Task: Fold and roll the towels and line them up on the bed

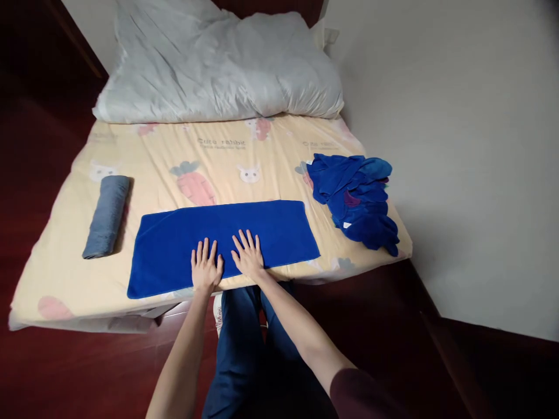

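Observation:
A blue cloth (174,244) lies spread flat as a long rectangle near the front edge of the bed. My left hand (207,266) rests palm down on its lower middle edge, fingers apart. Just to the right, my right hand (248,256) also presses flat on the cloth with its fingers spread. Neither hand grips anything. At the left of the cloth lies a grey-blue rolled cloth (107,216). To the right is a crumpled pile of blue cloths (353,198) with small white tags.
The bed has a yellow sheet (157,169) printed with carrots and rabbits. A large white quilt (227,64) is heaped along its far side. A pale wall (458,145) stands at the right, and dark red floor (43,366) surrounds the bed's front and left.

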{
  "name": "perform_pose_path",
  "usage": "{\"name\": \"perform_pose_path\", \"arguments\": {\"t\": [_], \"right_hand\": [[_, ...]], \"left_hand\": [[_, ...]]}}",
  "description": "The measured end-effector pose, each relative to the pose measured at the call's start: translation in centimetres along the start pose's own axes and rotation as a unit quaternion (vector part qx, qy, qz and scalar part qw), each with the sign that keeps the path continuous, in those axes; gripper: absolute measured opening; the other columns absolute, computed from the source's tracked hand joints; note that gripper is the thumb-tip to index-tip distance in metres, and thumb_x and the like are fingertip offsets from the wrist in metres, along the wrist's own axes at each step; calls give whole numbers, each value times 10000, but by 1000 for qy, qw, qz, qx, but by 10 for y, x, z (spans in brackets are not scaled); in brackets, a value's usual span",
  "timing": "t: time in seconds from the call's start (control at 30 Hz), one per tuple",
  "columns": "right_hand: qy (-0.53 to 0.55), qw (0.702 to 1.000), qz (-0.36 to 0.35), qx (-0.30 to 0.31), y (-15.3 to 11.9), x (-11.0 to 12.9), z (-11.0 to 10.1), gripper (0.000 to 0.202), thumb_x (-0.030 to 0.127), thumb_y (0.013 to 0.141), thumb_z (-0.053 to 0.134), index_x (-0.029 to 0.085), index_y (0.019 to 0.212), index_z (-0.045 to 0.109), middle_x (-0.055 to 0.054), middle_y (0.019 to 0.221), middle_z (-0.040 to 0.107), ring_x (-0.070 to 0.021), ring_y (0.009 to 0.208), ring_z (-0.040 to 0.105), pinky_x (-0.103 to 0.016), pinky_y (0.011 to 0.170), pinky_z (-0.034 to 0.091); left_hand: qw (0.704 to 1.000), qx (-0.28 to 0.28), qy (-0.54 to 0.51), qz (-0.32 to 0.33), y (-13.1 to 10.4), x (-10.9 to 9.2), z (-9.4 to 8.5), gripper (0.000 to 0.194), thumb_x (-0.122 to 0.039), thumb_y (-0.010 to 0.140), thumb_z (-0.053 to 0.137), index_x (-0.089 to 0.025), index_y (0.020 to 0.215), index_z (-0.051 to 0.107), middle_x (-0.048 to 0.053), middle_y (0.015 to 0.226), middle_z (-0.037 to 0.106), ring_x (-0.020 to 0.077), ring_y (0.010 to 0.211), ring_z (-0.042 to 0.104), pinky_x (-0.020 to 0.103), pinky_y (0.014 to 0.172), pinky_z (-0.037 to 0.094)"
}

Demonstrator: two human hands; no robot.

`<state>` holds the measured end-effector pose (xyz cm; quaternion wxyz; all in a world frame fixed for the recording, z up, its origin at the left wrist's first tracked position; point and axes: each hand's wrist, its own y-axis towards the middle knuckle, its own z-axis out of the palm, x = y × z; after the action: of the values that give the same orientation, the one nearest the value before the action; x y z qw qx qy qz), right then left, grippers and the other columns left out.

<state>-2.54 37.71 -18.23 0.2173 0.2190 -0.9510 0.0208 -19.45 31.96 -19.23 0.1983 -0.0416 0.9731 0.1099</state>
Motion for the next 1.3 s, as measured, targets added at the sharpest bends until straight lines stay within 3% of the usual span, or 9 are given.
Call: {"name": "perform_pose_path", "arguments": {"t": [0.2, 0.3, 0.43, 0.5, 0.63, 0.8, 1.07, 1.17, 1.3], "right_hand": [[-52, 998, -29, 18, 1, -12, -17, 602, 512, 1054, 341, 269, 1605, 317, -19, 1714, 148, -261, 1592, 78, -524, 1280, 78], [-64, 998, 4, 4, -4, -58, -34, 624, 544, 1052, 318, 259, 1607, 315, -31, 1710, 162, -245, 1589, 113, -494, 1283, 100], [-96, 986, 136, -27, -25, -150, -67, 649, 514, 1061, 272, 185, 1621, 272, -79, 1703, 180, -248, 1582, 150, -489, 1281, 107], [-119, 980, 157, -39, -36, -185, -77, 647, 487, 1066, 246, 158, 1624, 254, -82, 1703, 180, -230, 1582, 153, -465, 1284, 106], [-154, 975, 147, -65, -47, -209, -78, 653, 477, 1071, 199, 129, 1620, 254, -88, 1703, 181, -215, 1583, 142, -454, 1288, 89], [-165, 973, 145, -70, -46, -203, -70, 655, 474, 1068, 194, 129, 1623, 241, -87, 1704, 180, -208, 1583, 138, -462, 1289, 86], [-170, 969, 178, -31, -40, -191, -76, 613, 355, 1063, 242, 71, 1606, 270, -142, 1693, 182, -254, 1584, 138, -501, 1281, 103], [-145, 976, 161, -1, -25, -150, -69, 587, 270, 1050, 262, 29, 1584, 310, -175, 1684, 186, -294, 1583, 134, -533, 1273, 116], [-66, 996, -25, 45, 2, -50, -41, 574, 345, 1059, 344, 149, 1599, 320, -88, 1702, 176, -249, 1591, 99, -515, 1287, 114]], "left_hand": [[999, 19, 25, 17, 4, 1, -12, 583, -391, 1026, 355, -204, 1577, 372, 87, 1684, 243, 279, 1575, 173, 514, 1280, 130], [999, 30, 43, 9, -2, 27, -28, 585, -417, 1023, 348, -221, 1574, 382, 87, 1681, 256, 272, 1573, 181, 509, 1276, 142], [991, -14, 82, -102, -15, 78, -56, 626, -460, 1014, 342, -188, 1577, 370, 138, 1678, 252, 311, 1572, 169, 542, 1261, 153], [985, -37, 91, -142, -21, 95, -66, 643, -467, 1011, 342, -173, 1582, 355, 161, 1677, 242, 324, 1566, 183, 545, 1258, 159], [981, -63, 86, -165, -27, 99, -72, 638, -447, 1004, 359, -173, 1580, 361, 161, 1676, 248, 317, 1560, 205, 529, 1265, 141], [981, -86, 63, -164, -24, 88, -70, 609, -418, 1002, 386, -173, 1559, 405, 148, 1667, 280, 295, 1558, 221, 507, 1271, 126], [980, -144, 15, -135, -26, 96, -63, 605, -321, 963, 468, -202, 1554, 419, 129, 1657, 312, 344, 1528, 280, 570, 1248, 144], [978, -160, 16, -133, -26, 97, -61, 607, -342, 965, 449, -231, 1560, 407, 96, 1665, 303, 319, 1538, 268, 543, 1256, 149], [976, -164, 35, -139, -26, 96, -60, 601, -393, 977, 407, -230, 1556, 411, 82, 1666, 306, 280, 1546, 262, 496, 1264, 151]]}}
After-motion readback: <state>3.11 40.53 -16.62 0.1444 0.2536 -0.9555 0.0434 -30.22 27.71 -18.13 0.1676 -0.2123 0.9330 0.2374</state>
